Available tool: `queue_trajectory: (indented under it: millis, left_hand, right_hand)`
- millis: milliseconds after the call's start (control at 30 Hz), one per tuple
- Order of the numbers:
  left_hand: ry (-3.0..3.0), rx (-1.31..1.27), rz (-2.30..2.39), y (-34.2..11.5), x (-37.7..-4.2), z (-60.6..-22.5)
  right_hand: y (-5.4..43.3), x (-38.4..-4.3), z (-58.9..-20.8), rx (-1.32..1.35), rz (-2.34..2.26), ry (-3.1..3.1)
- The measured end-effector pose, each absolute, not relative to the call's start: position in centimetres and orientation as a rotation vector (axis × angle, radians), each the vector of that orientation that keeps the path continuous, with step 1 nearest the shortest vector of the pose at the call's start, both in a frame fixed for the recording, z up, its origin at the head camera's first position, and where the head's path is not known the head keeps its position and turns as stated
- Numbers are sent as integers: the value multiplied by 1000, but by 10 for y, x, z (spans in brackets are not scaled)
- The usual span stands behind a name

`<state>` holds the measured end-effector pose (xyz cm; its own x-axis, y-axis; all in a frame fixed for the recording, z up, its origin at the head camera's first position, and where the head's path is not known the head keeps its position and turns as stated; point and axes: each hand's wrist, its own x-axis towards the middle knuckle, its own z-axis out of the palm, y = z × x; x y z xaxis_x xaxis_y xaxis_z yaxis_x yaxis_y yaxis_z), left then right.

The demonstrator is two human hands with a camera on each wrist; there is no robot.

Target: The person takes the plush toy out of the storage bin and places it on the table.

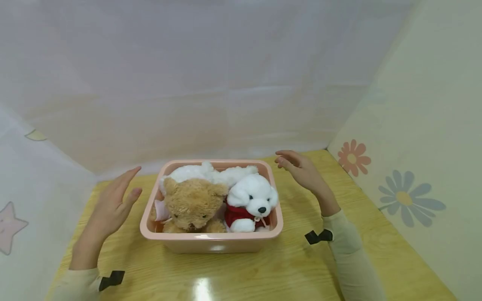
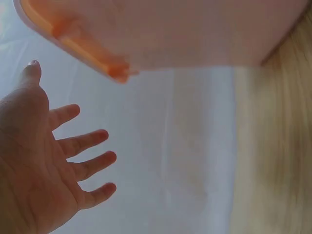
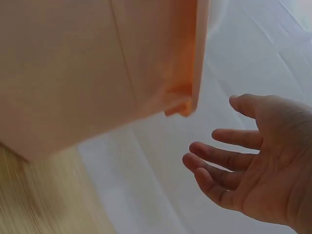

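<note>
A pink plastic bin (image 1: 211, 236) stands on the wooden table, filled with plush toys. At its front left sits a tan teddy bear (image 1: 193, 200); a white plush dog (image 1: 253, 196) in a red top is at the front right. White plush (image 1: 188, 172) shows behind the bear, partly hidden. My left hand (image 1: 111, 205) is held off the bin's left side, fingers spread and holding nothing, as the left wrist view also shows. On the other side, my right hand (image 1: 301, 169) hovers apart from the bin's right rim, its fingers loosely bent around nothing.
The table (image 1: 301, 267) has a light wood grain. White cloth (image 1: 233, 117) hangs behind it, and a side wall (image 1: 414, 125) with printed flowers runs along the right. Black bows (image 1: 112, 280) show at both sleeves.
</note>
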<state>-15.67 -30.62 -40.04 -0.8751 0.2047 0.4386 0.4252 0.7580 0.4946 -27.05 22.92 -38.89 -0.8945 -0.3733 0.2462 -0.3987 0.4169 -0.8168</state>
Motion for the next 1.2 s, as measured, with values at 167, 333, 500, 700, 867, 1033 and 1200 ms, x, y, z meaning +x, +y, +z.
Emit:
queue_trajectory:
  millis: [167, 333, 500, 700, 867, 1033, 1200]
  left_hand:
    - [-2533, -502, -997, -281, -147, -380]
    - [-2491, -639, -1044, -257, -136, -368]
    - [-2585, -824, -1070, -236, -133, -361]
    - [-2634, -878, -981, -223, -136, -364]
    - [-2626, -913, -945, -217, -138, -369]
    - [-2666, -857, -958, -213, -134, -373]
    - [-2676, -811, -972, -214, -130, -377]
  right_hand:
    - [216, -266, -388, 701, 1889, -2595]
    - [205, -265, -393, 627, 2111, -2537]
    - [200, -268, -399, 516, 2255, -2454]
    - [200, -271, -403, 408, 2363, -2387]
    - [199, -272, -404, 395, 2404, -2357]
    - [194, -274, -406, 381, 2395, -2357]
    - [190, -278, -409, 419, 2357, -2399]
